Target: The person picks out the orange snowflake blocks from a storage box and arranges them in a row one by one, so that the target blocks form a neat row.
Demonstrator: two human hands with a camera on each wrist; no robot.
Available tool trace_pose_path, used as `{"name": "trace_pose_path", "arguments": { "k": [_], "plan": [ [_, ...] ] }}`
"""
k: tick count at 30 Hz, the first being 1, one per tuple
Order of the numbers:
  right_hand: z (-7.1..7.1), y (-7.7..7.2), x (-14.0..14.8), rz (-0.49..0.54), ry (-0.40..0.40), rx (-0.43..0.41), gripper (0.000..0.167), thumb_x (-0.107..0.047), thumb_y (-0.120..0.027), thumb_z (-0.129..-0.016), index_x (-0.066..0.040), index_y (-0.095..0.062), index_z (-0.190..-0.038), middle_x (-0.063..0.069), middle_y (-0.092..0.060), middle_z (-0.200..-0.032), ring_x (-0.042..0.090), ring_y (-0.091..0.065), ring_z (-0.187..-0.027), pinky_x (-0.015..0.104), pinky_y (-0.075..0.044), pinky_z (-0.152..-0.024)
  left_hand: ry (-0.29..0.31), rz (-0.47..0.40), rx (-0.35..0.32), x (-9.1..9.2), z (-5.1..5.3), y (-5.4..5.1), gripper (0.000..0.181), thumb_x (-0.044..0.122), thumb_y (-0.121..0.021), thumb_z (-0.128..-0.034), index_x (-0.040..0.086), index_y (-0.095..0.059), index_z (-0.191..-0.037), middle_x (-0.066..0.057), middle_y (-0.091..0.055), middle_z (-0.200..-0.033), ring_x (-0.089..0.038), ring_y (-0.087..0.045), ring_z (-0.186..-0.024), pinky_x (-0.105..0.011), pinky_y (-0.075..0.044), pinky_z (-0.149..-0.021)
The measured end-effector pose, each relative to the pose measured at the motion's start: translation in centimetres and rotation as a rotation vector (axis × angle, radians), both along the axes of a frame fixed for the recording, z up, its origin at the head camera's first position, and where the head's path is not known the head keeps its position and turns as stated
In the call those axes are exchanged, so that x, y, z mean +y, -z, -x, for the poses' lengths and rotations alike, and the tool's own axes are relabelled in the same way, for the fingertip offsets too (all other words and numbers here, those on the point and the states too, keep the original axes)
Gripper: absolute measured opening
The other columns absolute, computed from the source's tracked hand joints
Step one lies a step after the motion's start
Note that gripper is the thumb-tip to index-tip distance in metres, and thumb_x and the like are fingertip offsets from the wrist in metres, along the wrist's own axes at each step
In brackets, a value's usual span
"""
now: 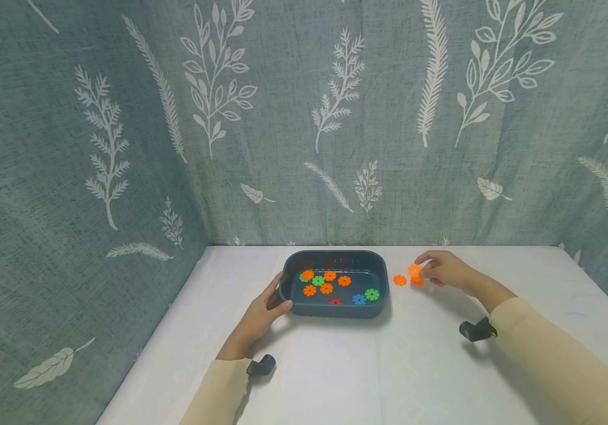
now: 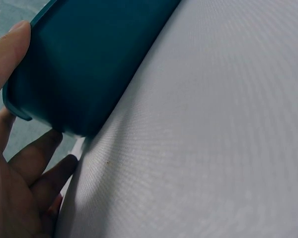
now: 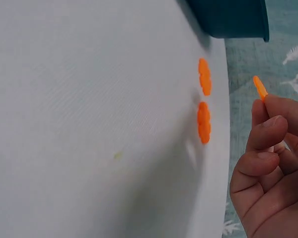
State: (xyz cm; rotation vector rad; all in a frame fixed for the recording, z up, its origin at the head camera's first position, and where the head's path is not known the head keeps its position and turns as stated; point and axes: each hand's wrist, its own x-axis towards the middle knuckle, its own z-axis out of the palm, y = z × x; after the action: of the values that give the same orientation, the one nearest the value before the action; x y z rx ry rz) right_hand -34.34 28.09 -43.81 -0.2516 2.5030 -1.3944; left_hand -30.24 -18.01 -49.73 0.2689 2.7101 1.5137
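Observation:
A dark teal tray [image 1: 336, 310] holds several notched discs in orange, green, blue and red. At its left end my left hand [image 1: 258, 316] grips it, thumb against the front wall and fingers around the side; the left wrist view shows the tray [image 2: 89, 64] between thumb and fingers of that hand [image 2: 25, 183]. To the right of the tray, my right hand [image 1: 450, 271] pinches an orange disc [image 1: 415, 270] above the table. The right wrist view has this disc [image 3: 260, 88] upright at the fingertips of the hand [image 3: 273, 168]. Two more orange discs [image 3: 204, 77] [image 3: 203, 123] lie on the table.
The white table [image 1: 330, 372] ends at a grey-green curtain [image 1: 283, 147] with white leaf patterns, at the back and on both sides. Each wrist carries a small black device [image 1: 264, 365] [image 1: 476, 330].

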Motion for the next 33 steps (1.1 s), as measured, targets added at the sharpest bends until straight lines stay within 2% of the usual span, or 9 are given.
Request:
{"name": "trace_pose_path", "arguments": {
  "k": [8,25,33],
  "plan": [
    [-0.1,0.5,0.8,-0.020,0.030,-0.015,0.037,-0.006,-0.062,-0.092,0.004,-0.054,-0.126,0.015,-0.063,-0.092,0.019,-0.048,-0.059,0.030,-0.045,-0.056,-0.003,0.013,-0.001,0.0,-0.2,-0.3,0.080,0.045,-0.070,-0.0877,0.040,-0.025,-0.154,-0.008,-0.035,-0.153,-0.031,-0.038,-0.137,-0.064,-0.019,-0.109],
    [0.1,1.3,2.8,-0.090,0.070,-0.015,0.036,-0.009,-0.061,-0.093,-0.001,-0.058,-0.129,0.012,-0.063,-0.094,0.023,-0.052,-0.067,0.031,-0.047,-0.060,0.004,0.015,0.005,0.0,0.0,-0.1,0.080,0.043,-0.070,-0.0886,0.042,-0.024,-0.153,-0.006,-0.033,-0.155,-0.031,-0.037,-0.138,-0.064,-0.020,-0.109],
    [-0.1,1.3,3.3,-0.111,0.064,0.000,0.036,-0.009,-0.060,-0.093,0.000,-0.059,-0.129,0.010,-0.060,-0.085,0.021,-0.048,-0.061,0.030,-0.043,-0.058,0.009,0.000,0.002,0.0,-0.1,-0.2,0.080,0.042,-0.071,-0.0885,0.040,-0.025,-0.154,-0.009,-0.036,-0.153,-0.031,-0.038,-0.137,-0.062,-0.019,-0.110]
  ]
}}
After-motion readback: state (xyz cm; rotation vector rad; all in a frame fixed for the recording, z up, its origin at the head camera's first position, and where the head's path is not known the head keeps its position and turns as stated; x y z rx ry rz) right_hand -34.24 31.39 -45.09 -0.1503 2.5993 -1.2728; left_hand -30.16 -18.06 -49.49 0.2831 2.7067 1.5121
